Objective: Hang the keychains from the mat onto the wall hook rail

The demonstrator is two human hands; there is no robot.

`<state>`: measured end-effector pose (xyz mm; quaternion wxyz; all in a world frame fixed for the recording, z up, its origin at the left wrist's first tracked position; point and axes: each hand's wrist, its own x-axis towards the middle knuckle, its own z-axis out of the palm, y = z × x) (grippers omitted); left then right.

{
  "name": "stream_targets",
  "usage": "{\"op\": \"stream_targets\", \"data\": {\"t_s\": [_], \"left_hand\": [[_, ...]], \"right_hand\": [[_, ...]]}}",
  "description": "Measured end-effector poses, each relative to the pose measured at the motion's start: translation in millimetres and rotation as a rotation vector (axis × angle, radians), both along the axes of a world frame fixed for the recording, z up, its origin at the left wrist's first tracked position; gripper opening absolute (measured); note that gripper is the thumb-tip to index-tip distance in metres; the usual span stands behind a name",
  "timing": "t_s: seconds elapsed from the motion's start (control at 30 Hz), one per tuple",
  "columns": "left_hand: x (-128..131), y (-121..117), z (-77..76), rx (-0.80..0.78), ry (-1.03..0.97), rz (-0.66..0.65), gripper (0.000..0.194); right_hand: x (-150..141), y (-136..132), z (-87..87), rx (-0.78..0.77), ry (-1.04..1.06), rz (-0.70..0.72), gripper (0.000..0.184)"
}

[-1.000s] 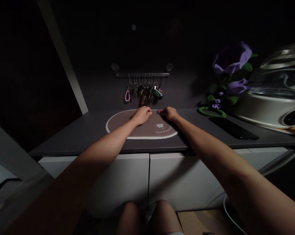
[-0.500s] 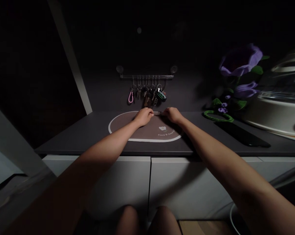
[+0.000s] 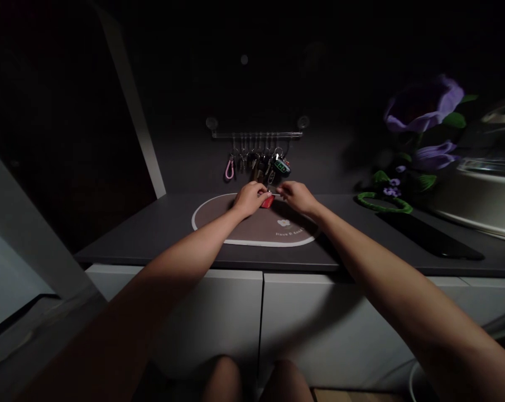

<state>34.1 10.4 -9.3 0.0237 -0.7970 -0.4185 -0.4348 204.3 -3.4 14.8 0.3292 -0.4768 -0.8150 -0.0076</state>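
Observation:
My left hand (image 3: 249, 200) is closed in a pinch on a small red tag (image 3: 268, 201) at the back of the brown oval mat (image 3: 219, 220). A bit of metal glints at the tag's upper end; its exact kind is too small to make out. Just right of it, my right hand (image 3: 297, 196) has its fingers curled together, and whatever is between them is hidden. Behind both hands, several keys (image 3: 258, 164) hang from a clear hook rail (image 3: 256, 134), among them a pink strap loop (image 3: 229, 168) and a black car key fob (image 3: 282, 166) with green markings.
The mat lies on a dark grey countertop (image 3: 143, 229) above white cabinet doors (image 3: 219, 312). To the right stand purple felt flowers (image 3: 428, 111) with a green ring base (image 3: 384, 202), a flat black object (image 3: 430, 237) and a pale domed appliance (image 3: 482, 195).
The red tag now shows at my left fingertips, where only a small metallic piece showed between the hands before. The whole view has shifted slightly.

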Motion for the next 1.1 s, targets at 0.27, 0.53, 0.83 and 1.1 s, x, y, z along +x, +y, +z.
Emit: {"op": "stream_targets", "data": {"t_s": [0.27, 0.53, 0.83, 1.1], "left_hand": [[-1, -2, 3.4, 0.06, -0.012, 0.02, 0.015], [-4, 0, 5.6, 0.084, 0.032, 0.062, 0.015], [-5, 1, 6.9, 0.055, -0.057, 0.028, 0.012], [-2, 1, 8.2, -0.042, -0.204, -0.074, 0.008]], "right_hand": [[-3, -3, 0.2, -0.085, 0.165, 0.046, 0.023], [-2, 0, -0.8, -0.089, 0.204, 0.04, 0.023], [3, 11, -11.3, -0.172, 0.288, 0.126, 0.017], [0, 10, -17.9, -0.296, 0.324, 0.212, 0.021]]}}
